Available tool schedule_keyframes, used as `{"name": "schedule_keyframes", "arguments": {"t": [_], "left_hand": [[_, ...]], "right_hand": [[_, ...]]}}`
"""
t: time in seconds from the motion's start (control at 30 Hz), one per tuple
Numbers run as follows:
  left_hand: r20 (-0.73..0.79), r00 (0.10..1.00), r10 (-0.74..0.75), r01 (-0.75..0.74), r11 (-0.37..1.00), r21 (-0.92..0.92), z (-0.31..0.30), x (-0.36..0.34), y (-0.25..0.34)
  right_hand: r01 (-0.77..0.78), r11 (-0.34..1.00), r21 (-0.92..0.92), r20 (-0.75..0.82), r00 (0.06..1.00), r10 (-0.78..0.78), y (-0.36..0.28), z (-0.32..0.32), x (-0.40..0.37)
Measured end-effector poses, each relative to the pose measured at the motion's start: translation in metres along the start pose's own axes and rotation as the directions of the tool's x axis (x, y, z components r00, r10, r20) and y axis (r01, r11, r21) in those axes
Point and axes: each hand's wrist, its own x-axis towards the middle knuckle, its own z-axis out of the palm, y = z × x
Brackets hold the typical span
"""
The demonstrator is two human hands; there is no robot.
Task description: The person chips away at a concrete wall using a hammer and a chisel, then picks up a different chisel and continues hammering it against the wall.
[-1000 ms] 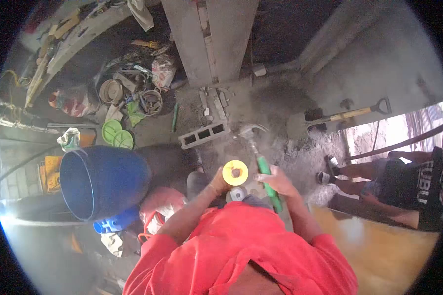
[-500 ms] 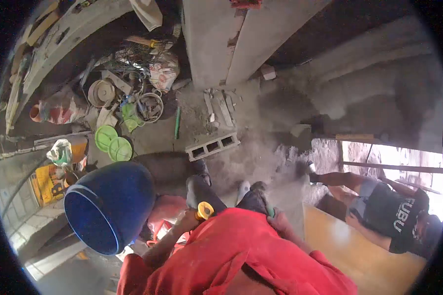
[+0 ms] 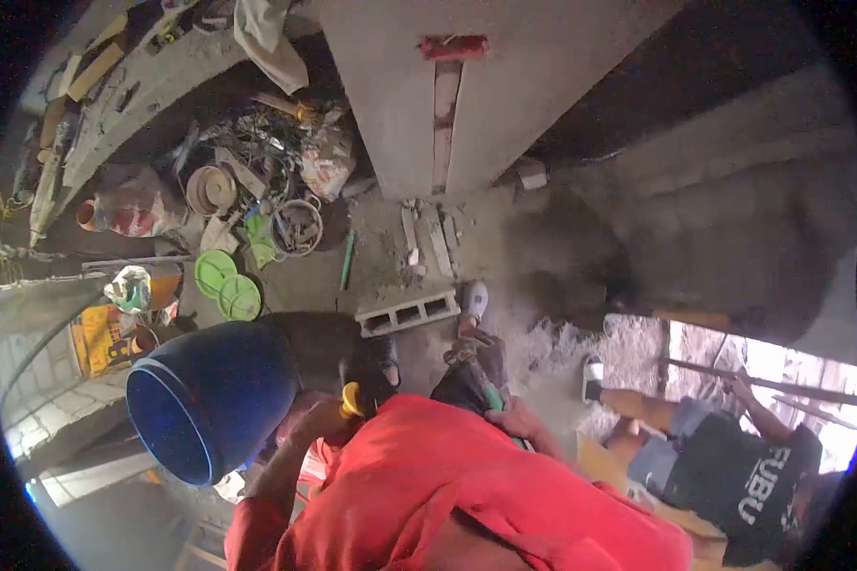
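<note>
My right hand [image 3: 515, 417] is closed around the green handle of a hammer [image 3: 490, 393], its head pointing forward over my leg. My left hand [image 3: 326, 417] grips a yellow object [image 3: 353, 400] beside my body; exact finger placement cannot be told. One shoe [image 3: 476, 300] stands just beside the hollow block [image 3: 422, 311]. Judged good practice: firm hold on the hammer, head clear of the leg, yellow object clear of the blue drum [image 3: 243, 381], footing clear of the block.
</note>
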Motion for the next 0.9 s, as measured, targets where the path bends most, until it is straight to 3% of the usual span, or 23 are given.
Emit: {"name": "schedule_keyframes", "arguments": {"t": [0.07, 0.17, 0.23, 0.27, 0.33, 0.37, 0.4, 0.43, 0.47, 0.5, 0.57, 0.6, 0.67, 0.7, 0.77, 0.8, 0.83, 0.87, 0.9], "left_hand": [[0.052, 0.995, -0.083, 0.086, 0.994, -0.062, -0.013, -0.014, 0.049], [0.056, 0.964, -0.259, 0.265, 0.947, -0.179, -0.022, -0.027, 0.135], [0.070, 0.921, -0.384, 0.389, 0.888, -0.247, -0.028, -0.023, 0.179], [0.071, 0.917, -0.392, 0.397, 0.882, -0.253, -0.025, -0.013, 0.174], [0.262, 0.964, -0.049, 0.025, 0.995, 0.094, -0.014, 0.008, 0.154], [0.259, 0.964, -0.057, 0.037, 0.996, 0.081, -0.021, 0.003, 0.178], [0.040, 0.984, -0.174, 0.177, 0.981, -0.077, -0.040, -0.009, 0.217], [-0.162, 0.935, -0.316, 0.270, 0.929, -0.252, -0.054, -0.014, 0.239], [-0.196, 0.954, -0.228, 0.168, 0.945, -0.282, -0.046, -0.006, 0.217], [-0.197, 0.952, -0.236, 0.177, 0.944, -0.278, -0.060, -0.002, 0.219], [-0.393, 0.912, -0.118, -0.029, 0.937, -0.348, -0.091, 0.014, 0.224], [-0.380, 0.918, -0.112, -0.022, 0.943, -0.332, -0.102, 0.017, 0.225], [-0.450, 0.826, -0.339, -0.081, 0.719, -0.691, -0.132, 0.030, 0.228], [-0.439, 0.845, -0.307, -0.069, 0.750, -0.658, -0.147, 0.042, 0.229], [-0.492, 0.836, -0.242, -0.260, 0.615, -0.744, -0.178, 0.071, 0.229], [-0.524, 0.830, -0.191, -0.221, 0.751, -0.623, -0.197, 0.088, 0.243], [-0.487, 0.863, -0.133, -0.207, 0.786, -0.582, -0.213, 0.114, 0.246], [-0.353, 0.935, -0.035, -0.149, 0.865, -0.479, -0.226, 0.139, 0.243], [-0.128, 0.991, 0.046, -0.085, 0.945, -0.316, -0.253, 0.181, 0.232]], "right_hand": [[0.000, 1.000, 0.004, 0.095, 0.995, -0.001, 0.009, -0.028, 0.029], [0.149, 0.986, -0.075, 0.012, 0.989, -0.148, 0.005, -0.076, 0.051], [0.077, 0.969, -0.234, 0.238, 0.971, -0.019, -0.045, -0.132, 0.039], [0.168, 0.970, -0.173, 0.230, 0.965, -0.126, -0.006, -0.132, 0.059], [0.162, 0.959, -0.233, 0.242, 0.965, -0.104, 0.000, -0.150, 0.062], [0.162, 0.945, -0.284, 0.240, 0.966, -0.093, -0.002, -0.158, 0.063], [0.170, 0.943, -0.287, 0.252, 0.963, -0.097, -0.005, -0.164, 0.059], [0.163, 0.952, -0.260, 0.149, 0.981, -0.127, -0.010, -0.169, 0.052], [0.157, 0.961, -0.228, 0.043, 0.988, -0.151, -0.011, -0.171, 0.049], [0.161, 0.962, -0.221, 0.050, 0.987, -0.153, -0.001, -0.170, 0.055], [0.223, 0.973, -0.059, 0.141, 0.967, -0.213, 0.036, -0.164, 0.080], [0.215, 0.976, -0.038, 0.134, 0.969, -0.208, 0.060, -0.161, 0.098], [-0.073, 0.931, -0.359, 0.041, 0.995, 0.094, 0.099, -0.146, 0.128], [-0.093, 0.947, -0.306, 0.024, 0.994, 0.105, 0.091, -0.147, 0.135], [0.063, 0.938, -0.341, 0.326, 0.944, 0.055, 0.046, -0.173, 0.148], [0.245, 0.861, -0.445, 0.137, 0.969, -0.205, 0.073, -0.156, 0.173], [0.343, 0.734, -0.587, -0.049, 0.889, -0.455, 0.100, -0.137, 0.202], [0.161, 0.924, -0.348, -0.431, 0.847, -0.310, 0.058, -0.141, 0.193], [-0.019, 0.999, -0.043, -0.033, 0.999, 0.017, 0.032, -0.167, 0.211]]}}
